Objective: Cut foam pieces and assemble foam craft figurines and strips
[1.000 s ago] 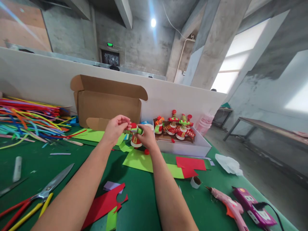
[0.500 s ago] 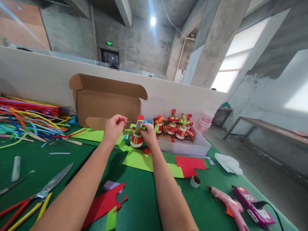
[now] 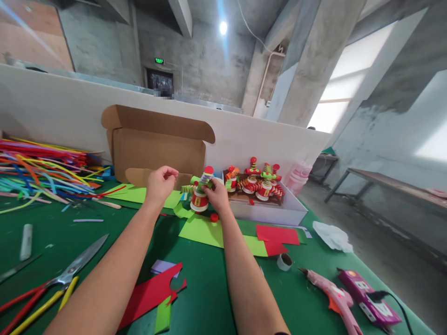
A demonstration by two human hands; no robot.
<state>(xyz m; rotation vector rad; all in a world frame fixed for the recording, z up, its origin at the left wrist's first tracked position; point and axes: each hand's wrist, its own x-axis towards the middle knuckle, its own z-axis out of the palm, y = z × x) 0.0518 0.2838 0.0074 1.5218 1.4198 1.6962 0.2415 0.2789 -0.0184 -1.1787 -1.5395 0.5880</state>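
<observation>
My right hand is closed around the side of a paper cup figure. The figure has a red and white cup body, green rolled paper at its middle, a folded lilac neck and a red disc on top. It tilts slightly to the right. Left of it, my left hand is raised with thumb and fingertips pinched together, apart from the figure. Whatever lies in that pinch, if anything, is too small to make out. Under the figure are a light green paper sheet and a small red paper roll.
Several similar figures stand in an open white box at right. A hot glue gun and purple power strip lie front right. Large scissors rest front left, below a heap of coloured strips. A cardboard box stands behind.
The figure's top has tipped to the right in my right hand. My left hand has drawn a little to the left, away from the figure, still pinched.
</observation>
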